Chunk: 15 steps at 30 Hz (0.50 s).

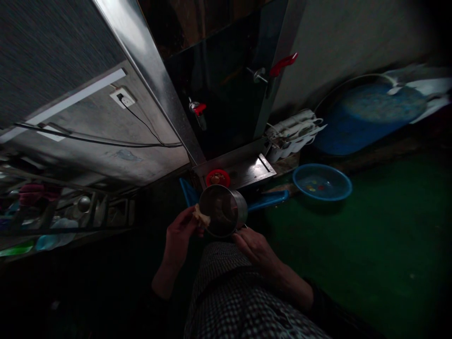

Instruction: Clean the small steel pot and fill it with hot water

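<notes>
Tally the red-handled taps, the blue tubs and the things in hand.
Taps: 2
Blue tubs: 2
Held things, pot and pale lump: 2
Total: 6

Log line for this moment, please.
right hand: grips round steel mug at handle | left hand: holds pale crumpled wad against its rim | nearby: round blue plastic basin

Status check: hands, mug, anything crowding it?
Left hand pinching pale wad at steel mug rim. Right hand at mug handle, mug tipped toward camera. Red round object close behind, blue basin off right.
</notes>
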### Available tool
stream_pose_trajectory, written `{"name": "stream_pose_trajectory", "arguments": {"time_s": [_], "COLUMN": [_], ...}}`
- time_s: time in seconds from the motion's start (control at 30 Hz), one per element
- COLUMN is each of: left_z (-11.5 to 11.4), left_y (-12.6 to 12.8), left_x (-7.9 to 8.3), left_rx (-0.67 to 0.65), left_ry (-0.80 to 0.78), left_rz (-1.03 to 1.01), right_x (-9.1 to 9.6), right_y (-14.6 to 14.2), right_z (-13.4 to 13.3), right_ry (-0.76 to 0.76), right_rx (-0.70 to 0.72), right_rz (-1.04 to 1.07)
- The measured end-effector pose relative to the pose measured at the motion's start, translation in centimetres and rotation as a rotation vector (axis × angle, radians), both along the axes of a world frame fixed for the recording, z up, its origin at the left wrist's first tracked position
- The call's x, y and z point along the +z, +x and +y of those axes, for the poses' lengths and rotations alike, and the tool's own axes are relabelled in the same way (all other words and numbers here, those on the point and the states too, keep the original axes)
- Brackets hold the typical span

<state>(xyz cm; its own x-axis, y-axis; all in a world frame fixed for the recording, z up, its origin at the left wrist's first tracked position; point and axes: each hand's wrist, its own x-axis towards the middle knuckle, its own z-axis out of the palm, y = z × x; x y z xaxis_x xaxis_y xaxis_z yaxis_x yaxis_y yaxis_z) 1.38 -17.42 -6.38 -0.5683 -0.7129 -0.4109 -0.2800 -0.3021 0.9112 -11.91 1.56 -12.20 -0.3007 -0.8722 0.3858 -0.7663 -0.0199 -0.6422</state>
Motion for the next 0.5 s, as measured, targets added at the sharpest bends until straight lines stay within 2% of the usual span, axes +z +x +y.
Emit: {"name": "stream_pose_trajectory", "arguments": {"time_s": [0.1, 0.2, 0.37, 0.5], "left_z": [0.0, -0.2, -0.4, 0.0], "left_y": [0.3, 0.4, 0.8, 0.9], "left_x": [0.0, 0.2, 0.7, 0.8], "left_rx": [0.008, -0.005, -0.022, -0.077], "left_ry": [-0.069, -0.18, -0.095, -0.178], "left_rz": [-0.001, 0.019, 0.062, -0.033], "right_x": [0.5, 0.8, 0.3, -0.4], "right_y": [-0.1, -0.2, -0.1, -0.1], "right_z": [0.1, 0.4, 1.0, 1.2], "right_ry": [0.022, 0.0, -0.105, -0.151], "right_rx": [-0.051, -0.029, -0.001, -0.006], "right_rz": [-0.11, -0.111, -0.08, -0.009]}}
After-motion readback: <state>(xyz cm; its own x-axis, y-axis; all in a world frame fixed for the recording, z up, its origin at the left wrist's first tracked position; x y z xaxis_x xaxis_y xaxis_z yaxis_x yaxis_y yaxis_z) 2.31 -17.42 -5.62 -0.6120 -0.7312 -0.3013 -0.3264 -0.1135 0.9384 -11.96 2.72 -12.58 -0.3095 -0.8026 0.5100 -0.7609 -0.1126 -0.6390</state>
